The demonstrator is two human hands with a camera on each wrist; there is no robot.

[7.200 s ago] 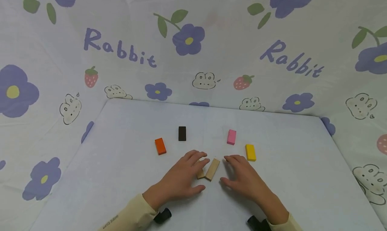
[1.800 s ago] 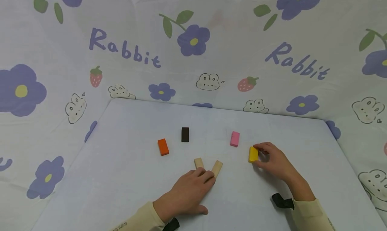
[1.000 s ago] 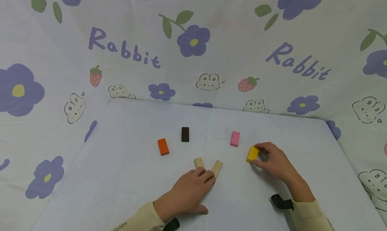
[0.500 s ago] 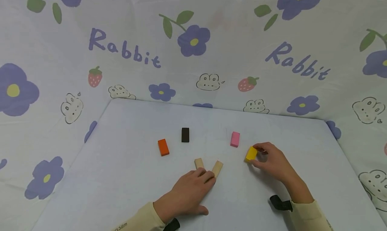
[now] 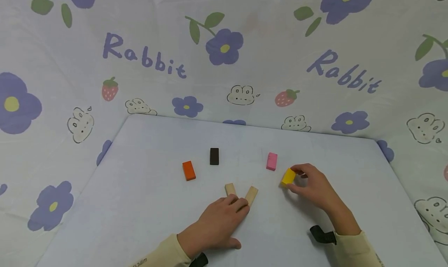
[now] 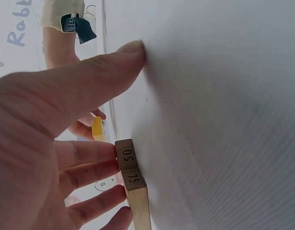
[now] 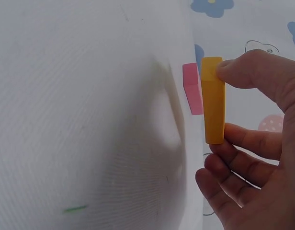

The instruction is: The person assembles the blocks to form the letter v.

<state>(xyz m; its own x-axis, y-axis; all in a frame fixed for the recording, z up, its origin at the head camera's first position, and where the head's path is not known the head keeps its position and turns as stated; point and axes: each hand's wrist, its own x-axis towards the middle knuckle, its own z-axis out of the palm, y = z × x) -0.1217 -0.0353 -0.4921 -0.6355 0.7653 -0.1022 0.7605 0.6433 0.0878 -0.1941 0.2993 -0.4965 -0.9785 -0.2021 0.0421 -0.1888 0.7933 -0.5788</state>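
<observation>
My left hand [image 5: 218,224] rests its fingertips on the near ends of two plain wooden blocks, the left block [image 5: 230,189] and the right block [image 5: 252,194]. Together they form a V that opens away from me; the fingers cover its point. In the left wrist view the block ends [image 6: 126,154] read 50 and 75, and the thumb stands well apart from them. My right hand [image 5: 316,187] pinches a yellow block [image 5: 288,176] between thumb and fingers. It is held tilted, close over the table. A pink block [image 5: 271,161] lies just beyond it to the left.
An orange block [image 5: 189,170] and a black block [image 5: 214,156] lie at the left beyond the wooden pair. The white tabletop [image 5: 140,193] ends at a curtain [image 5: 259,57] printed with flowers and rabbits. Black camera mounts [image 5: 322,234] stick out at both wrists.
Since the earliest frame my left hand has settled on the wooden blocks' near ends. My right hand has taken the yellow block, and lately has tilted it and shifted it slightly left.
</observation>
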